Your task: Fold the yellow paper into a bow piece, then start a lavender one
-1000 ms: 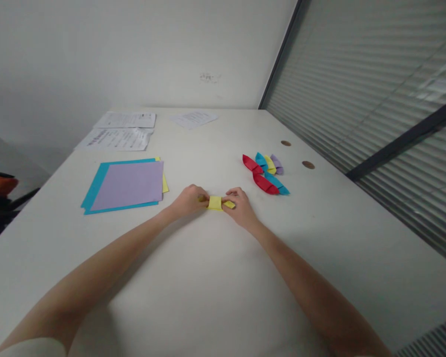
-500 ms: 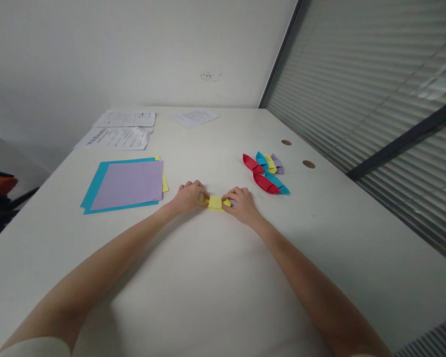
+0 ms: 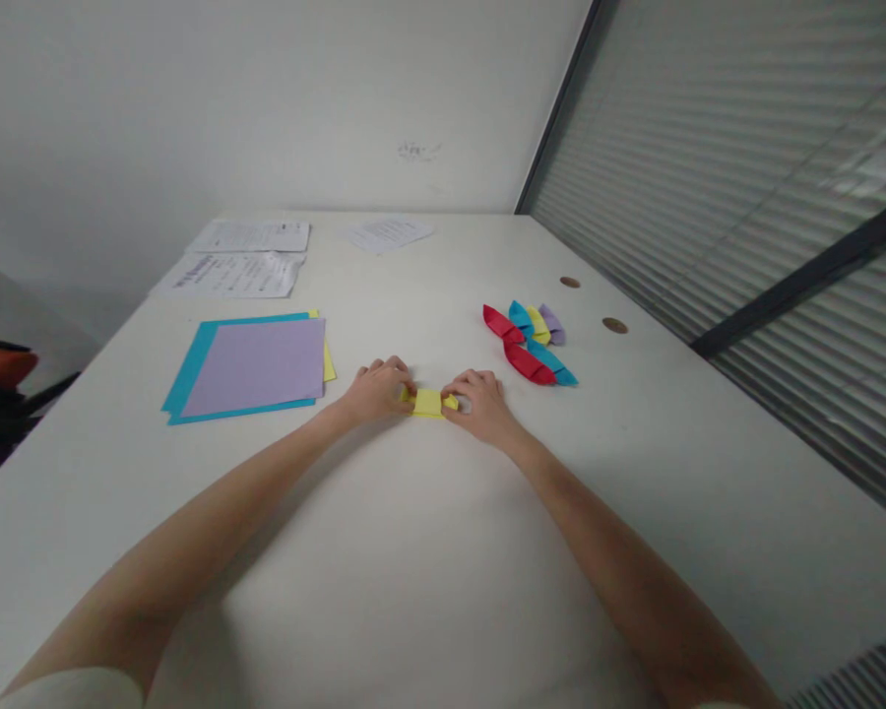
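Note:
A small folded piece of yellow paper (image 3: 428, 403) lies on the white table in front of me. My left hand (image 3: 380, 390) pinches its left end between thumb and fingers. At the opposite end, my right hand (image 3: 479, 405) grips it the same way. The flat square middle of the paper shows between the hands, and my fingertips partly cover its two ends. Beyond my right hand is a group of folded paper pieces: red (image 3: 528, 363), blue (image 3: 552, 362), yellow (image 3: 537, 325) and purple (image 3: 553, 324).
Purple (image 3: 258, 369) and blue (image 3: 192, 369) sheets are stacked left of my hands, a yellow sheet (image 3: 329, 362) peeking out. Printed papers (image 3: 228, 275) lie at the far left, another (image 3: 391, 233) at the back. Blinds (image 3: 745, 177) run along the table's right edge, near two round holes (image 3: 614, 325).

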`<move>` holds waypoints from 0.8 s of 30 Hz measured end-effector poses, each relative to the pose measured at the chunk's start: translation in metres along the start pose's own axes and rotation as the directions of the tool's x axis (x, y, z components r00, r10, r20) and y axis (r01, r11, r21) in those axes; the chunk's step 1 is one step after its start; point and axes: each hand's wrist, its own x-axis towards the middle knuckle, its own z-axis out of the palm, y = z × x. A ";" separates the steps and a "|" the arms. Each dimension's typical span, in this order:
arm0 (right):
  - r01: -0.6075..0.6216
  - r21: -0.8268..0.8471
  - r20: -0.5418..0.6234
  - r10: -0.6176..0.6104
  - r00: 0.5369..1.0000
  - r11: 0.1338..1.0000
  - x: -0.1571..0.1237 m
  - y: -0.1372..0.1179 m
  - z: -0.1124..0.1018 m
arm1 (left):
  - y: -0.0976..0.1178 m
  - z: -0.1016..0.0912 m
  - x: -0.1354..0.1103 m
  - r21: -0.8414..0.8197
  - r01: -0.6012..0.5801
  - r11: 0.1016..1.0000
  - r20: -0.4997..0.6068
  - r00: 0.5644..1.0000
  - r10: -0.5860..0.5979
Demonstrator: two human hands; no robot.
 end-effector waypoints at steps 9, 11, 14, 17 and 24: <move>0.096 0.011 -0.038 -0.095 0.995 0.995 0.002 0.004 0.002 | -0.006 0.010 0.002 -0.132 -0.136 0.982 -0.097 0.988 0.124; 0.092 0.035 -0.049 -0.091 0.995 0.995 0.003 0.004 0.002 | -0.007 0.011 0.003 -0.151 -0.170 0.974 -0.116 0.981 0.153; 0.075 0.061 -0.047 -0.072 0.996 0.995 0.004 0.005 0.003 | -0.006 0.011 0.003 -0.139 -0.170 0.976 -0.103 0.982 0.156; 0.067 0.058 -0.032 -0.066 0.997 0.996 0.003 0.004 0.002 | -0.004 0.009 0.002 -0.079 -0.108 0.991 -0.059 0.993 0.103; 0.069 0.016 -0.024 -0.069 0.997 0.997 0.000 0.002 -0.001 | -0.001 0.004 -0.002 0.001 -0.031 1.000 -0.019 0.999 0.031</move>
